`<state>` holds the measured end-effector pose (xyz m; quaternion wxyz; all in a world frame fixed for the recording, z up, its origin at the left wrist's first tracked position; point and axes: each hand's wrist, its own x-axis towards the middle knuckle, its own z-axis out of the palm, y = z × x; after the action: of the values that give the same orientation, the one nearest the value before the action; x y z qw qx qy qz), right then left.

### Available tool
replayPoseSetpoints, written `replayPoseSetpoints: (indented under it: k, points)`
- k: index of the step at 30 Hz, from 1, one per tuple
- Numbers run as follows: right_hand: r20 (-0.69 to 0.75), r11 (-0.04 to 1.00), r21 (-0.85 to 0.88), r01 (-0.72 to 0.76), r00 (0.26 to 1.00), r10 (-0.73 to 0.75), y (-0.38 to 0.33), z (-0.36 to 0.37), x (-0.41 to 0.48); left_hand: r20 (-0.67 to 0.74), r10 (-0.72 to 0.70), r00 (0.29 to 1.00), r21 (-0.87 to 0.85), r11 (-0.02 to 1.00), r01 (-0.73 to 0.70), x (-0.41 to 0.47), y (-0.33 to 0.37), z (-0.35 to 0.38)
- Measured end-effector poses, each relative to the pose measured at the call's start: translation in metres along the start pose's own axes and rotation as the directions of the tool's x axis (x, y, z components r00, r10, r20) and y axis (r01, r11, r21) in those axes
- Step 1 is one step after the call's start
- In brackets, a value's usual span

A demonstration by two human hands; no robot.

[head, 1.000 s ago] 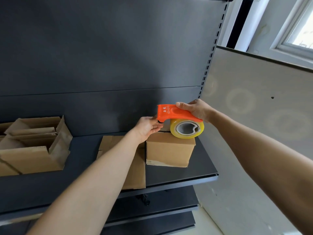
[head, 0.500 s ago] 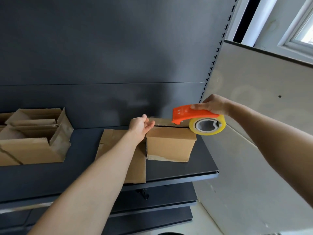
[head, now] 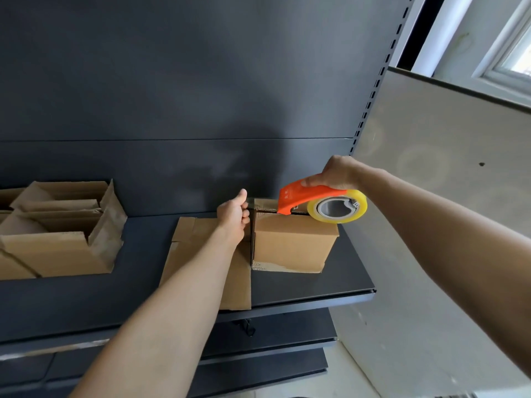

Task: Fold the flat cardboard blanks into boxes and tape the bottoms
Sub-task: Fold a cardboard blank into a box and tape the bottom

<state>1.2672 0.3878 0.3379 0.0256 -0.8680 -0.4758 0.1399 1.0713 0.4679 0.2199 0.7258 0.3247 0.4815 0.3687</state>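
The fingers (head: 311, 183) of the right hand (head: 339, 172) are wrapped over the handle of an orange tape dispenser (head: 301, 198), holding it firmly, its front edge pressed down on the top face of a small cardboard box (head: 293, 242). The yellowish tape roll (head: 337, 208) hangs past the box's right end. The fingers (head: 244, 219) of the left hand (head: 234, 214) are curled against the box's upper left edge, thumb raised, seemingly gripping that corner to steady it (whether they also pin a tape end is too small to tell). The box stands folded on a dark shelf (head: 316, 294), closed flaps upward, so the face being taped is probably its bottom. The dispenser sits about midway along the seam, which suggests the strip is half laid, with the rest of the seam and the cut still to do. Just left of the box, under the left forearm, lie flat blanks (head: 207, 254) not yet folded. Well to the left of the box stand several open boxes (head: 57, 225), apparently made up. A pale board (head: 431, 196) leans to the right of the box.
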Motion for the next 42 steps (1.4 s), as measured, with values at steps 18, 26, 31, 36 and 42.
replayPoseSetpoints:
  k: [18, 26, 31, 36, 42]
  points:
    - [0.017, 0.997, -0.072, 0.012, 1.000, -0.011, -0.033, 0.005, 0.006, 0.059, -0.073, 0.996, 0.019, 0.997, 0.072, 0.014, -0.004, -0.028]
    - [0.013, 0.998, -0.057, 0.003, 1.000, -0.002, -0.034, 0.009, 0.007, -0.008, -0.116, 0.993, 0.408, 0.906, 0.110, 0.020, -0.017, -0.018]
    - [0.000, 0.999, -0.032, -0.005, 1.000, 0.005, -0.031, 0.011, 0.009, -0.014, -0.258, 0.966, 0.453, 0.860, 0.236, 0.019, -0.017, -0.015]
    - [-0.003, 1.000, -0.019, -0.004, 1.000, 0.004, -0.034, 0.012, 0.008, -0.042, -0.293, 0.955, 0.425, 0.860, 0.283, 0.016, -0.018, -0.012]
    - [0.011, 1.000, 0.007, -0.004, 1.000, 0.004, -0.034, 0.009, 0.005, -0.114, -0.332, 0.936, 0.486, 0.803, 0.345, 0.007, -0.029, -0.023]
